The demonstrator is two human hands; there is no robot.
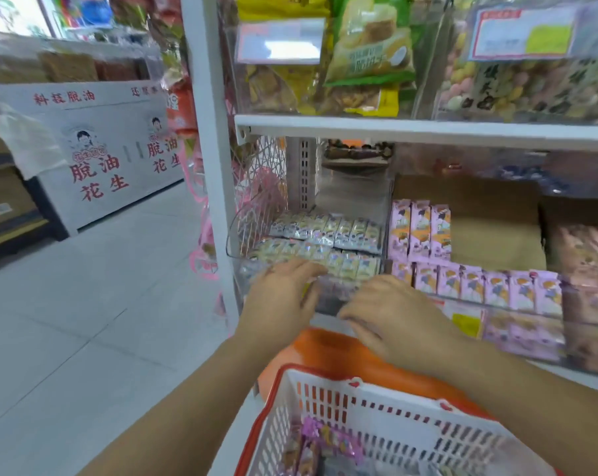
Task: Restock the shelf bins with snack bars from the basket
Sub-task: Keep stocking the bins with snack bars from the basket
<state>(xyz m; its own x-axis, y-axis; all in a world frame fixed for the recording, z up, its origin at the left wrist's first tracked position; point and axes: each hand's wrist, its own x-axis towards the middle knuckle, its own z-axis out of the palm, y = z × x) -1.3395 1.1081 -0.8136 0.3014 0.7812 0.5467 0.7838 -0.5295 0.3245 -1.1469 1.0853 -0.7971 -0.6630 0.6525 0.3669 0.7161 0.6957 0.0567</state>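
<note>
Pressing snack bars point(345, 266), two rows in clear bin point(235, 242), with straight fingers of left hand point(284, 297); curling right hand point(394, 314) at bin's front lip, hold unclear. Alongside, three pink packs point(419, 231) in back row; basket point(387, 400) below.

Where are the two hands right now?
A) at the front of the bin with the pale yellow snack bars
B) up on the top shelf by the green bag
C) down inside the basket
A: the left hand and the right hand are both at the front of the clear bin of pale yellow bars, above the basket and not inside it.
</note>
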